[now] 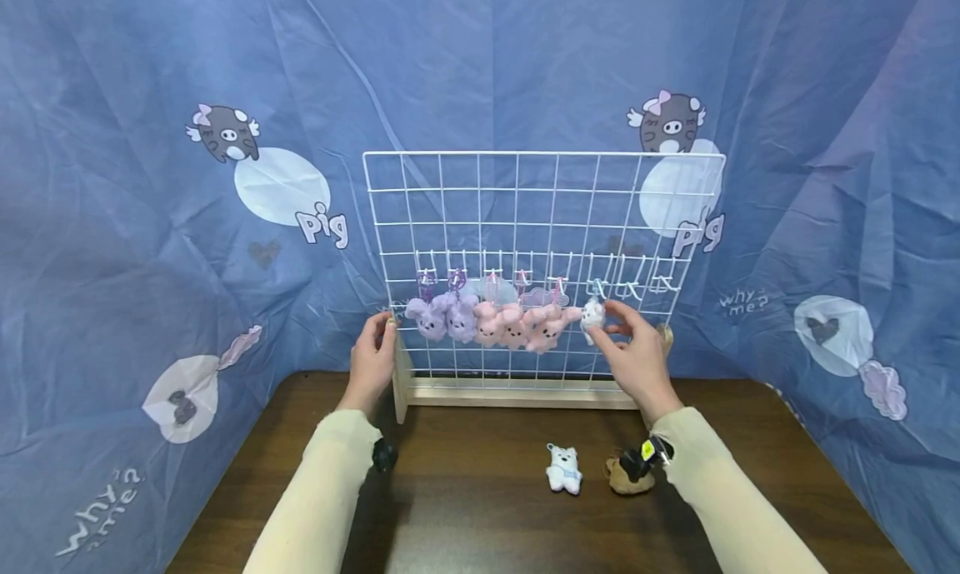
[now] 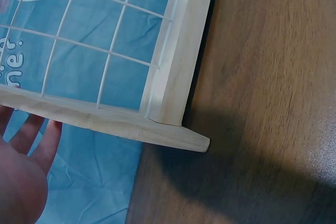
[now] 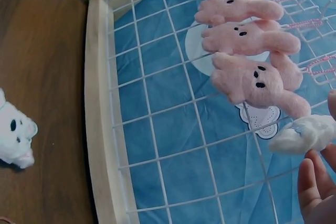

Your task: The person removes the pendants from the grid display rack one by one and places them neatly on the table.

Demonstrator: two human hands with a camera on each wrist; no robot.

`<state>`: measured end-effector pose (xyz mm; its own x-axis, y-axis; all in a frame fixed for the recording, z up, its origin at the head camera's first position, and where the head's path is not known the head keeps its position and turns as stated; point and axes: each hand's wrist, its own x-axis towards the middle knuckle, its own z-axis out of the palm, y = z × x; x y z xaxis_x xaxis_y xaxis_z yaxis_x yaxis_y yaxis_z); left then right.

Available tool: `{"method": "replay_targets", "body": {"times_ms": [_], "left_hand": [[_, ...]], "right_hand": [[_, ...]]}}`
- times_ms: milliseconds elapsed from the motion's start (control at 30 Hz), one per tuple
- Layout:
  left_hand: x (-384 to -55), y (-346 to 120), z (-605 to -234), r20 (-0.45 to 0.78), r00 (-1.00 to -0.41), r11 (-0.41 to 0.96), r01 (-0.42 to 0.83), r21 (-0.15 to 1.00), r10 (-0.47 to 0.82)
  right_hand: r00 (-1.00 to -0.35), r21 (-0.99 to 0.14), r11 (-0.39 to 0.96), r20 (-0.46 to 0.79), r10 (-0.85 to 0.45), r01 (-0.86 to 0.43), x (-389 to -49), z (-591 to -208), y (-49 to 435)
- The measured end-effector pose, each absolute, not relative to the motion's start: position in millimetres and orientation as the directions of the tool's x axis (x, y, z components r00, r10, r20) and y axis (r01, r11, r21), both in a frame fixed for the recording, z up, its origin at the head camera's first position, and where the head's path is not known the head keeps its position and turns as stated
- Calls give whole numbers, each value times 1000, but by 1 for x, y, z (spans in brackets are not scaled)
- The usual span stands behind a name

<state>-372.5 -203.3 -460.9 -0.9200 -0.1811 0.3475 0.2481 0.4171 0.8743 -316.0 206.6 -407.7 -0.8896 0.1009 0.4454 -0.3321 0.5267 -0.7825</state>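
A white plush bear keychain (image 1: 592,316) hangs by a light-blue loop near a hook on the right part of a white wire grid rack (image 1: 517,224). My right hand (image 1: 636,357) pinches its body between thumb and fingers. In the right wrist view the white plush (image 3: 304,135) lies sideways against the fingertips, beside a pink bunny (image 3: 262,81). At the rack's left end my left hand (image 1: 371,364) grips the wooden side post (image 1: 401,372). The left wrist view shows fingers behind that wooden post (image 2: 105,123); the thumb is out of sight there.
Two purple plush bunnies (image 1: 461,317) and three pink ones (image 1: 516,326) hang in a row left of the white plush. Bare hooks (image 1: 662,284) stand to its right. On the brown table (image 1: 480,491) lie another white bear (image 1: 564,469) and a brown plush (image 1: 626,478), partly behind the right wrist.
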Motion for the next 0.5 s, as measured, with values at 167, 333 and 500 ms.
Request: {"method": "replay_targets", "body": {"times_ms": [167,333,500], "left_hand": [[-373,-204,-461,337,-925,414,241,878,-177],[-373,-203,-461,342,-923,414,246,876,-177],[-372,-203,-461,344,-921,412,245,878,-184]], "right_hand": [[-908,-802,504,412,76,-322,-320,-402,206],[-923,-830,471,376,81,-297,-323,-399,205],[-933,-853,445,347,91,-274,-323,-398,204]]}}
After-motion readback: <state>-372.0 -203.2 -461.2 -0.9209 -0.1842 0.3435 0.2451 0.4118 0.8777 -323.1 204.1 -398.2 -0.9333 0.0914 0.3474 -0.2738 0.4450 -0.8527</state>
